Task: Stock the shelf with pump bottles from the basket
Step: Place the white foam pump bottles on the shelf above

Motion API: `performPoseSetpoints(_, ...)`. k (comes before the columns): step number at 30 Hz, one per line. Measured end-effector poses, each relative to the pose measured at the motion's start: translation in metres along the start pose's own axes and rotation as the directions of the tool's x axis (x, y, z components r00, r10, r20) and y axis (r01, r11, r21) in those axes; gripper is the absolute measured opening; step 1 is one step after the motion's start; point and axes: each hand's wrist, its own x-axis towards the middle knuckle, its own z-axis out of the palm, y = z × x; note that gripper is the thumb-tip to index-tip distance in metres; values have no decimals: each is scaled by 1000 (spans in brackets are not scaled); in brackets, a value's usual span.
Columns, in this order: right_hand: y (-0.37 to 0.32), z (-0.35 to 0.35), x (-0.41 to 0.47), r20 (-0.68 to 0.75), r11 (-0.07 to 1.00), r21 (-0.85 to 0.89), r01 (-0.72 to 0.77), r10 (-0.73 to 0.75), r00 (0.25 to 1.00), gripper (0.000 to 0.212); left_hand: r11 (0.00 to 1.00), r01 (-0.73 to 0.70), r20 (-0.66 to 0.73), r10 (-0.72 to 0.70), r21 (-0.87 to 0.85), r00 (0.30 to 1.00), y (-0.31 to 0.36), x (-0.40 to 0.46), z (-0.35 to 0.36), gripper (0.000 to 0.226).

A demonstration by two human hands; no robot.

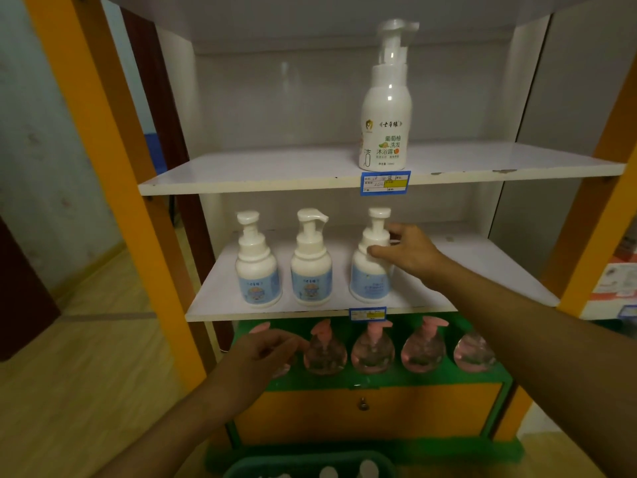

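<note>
Three white pump bottles are standing on the middle shelf (482, 267); the right hand (410, 251) is grasping the third pump bottle (370, 270), rightmost of them, at its shoulder. Seating it level, label outward, would serve best. Below that shelf, the left hand (265, 353) is hanging loosely curled, holding nothing.

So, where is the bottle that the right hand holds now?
The bottle stands on the middle shelf, rightmost of three white pump bottles there, with the right hand gripping its shoulder, just above the blue price tag.
</note>
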Motion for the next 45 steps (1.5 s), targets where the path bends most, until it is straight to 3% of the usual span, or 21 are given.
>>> performPoseSetpoints(3,1,2,1,58,1000,10,-26,25,998,61,1000,5,1,-5,-7,1000,0,-1,1,34)
performPoseSetpoints(5,-2,6,3,-22,995,-94,-46,44,999,73,1000,8,8,-8,6,1000,2,-2,2,30)
performPoseSetpoints(8,-6,7,2,-132,973,-232,-5,-26,991,65,999,6,24,-7,33,1000,5,-2,5,25)
performPoseSetpoints(13,-1,1,-3,-13,995,-67,73,-74,997,69,998,14,23,-15,59,1000,3,-1,6,31)
performPoseSetpoints(16,0,1,-2,-95,992,-122,10,-22,995,79,997,20,11,-21,69,1000,3,0,9,30)
performPoseSetpoints(19,-6,1,-4,-189,975,-219,19,-62,980,64,995,32,22,-34,89,999,4,0,12,23)
performPoseSetpoints(22,-8,-3,-6,-93,982,-166,90,-106,990,55,995,36,33,-40,97,999,4,1,12,23)
performPoseSetpoints(25,-5,-9,-8,33,996,-25,91,-90,995,66,995,42,25,-45,89,999,4,1,11,23)
performPoseSetpoints(27,-4,-4,-8,60,996,-26,80,-78,995,64,995,47,22,-49,86,999,3,1,11,24)
performPoseSetpoints(33,-2,7,1,-157,972,-227,65,-102,982,70,996,52,21,-54,67,998,2,-1,13,26)
performPoseSetpoints(45,-3,7,-3,-85,977,-173,127,-143,986,61,998,42,54,-45,55,998,5,0,14,27)
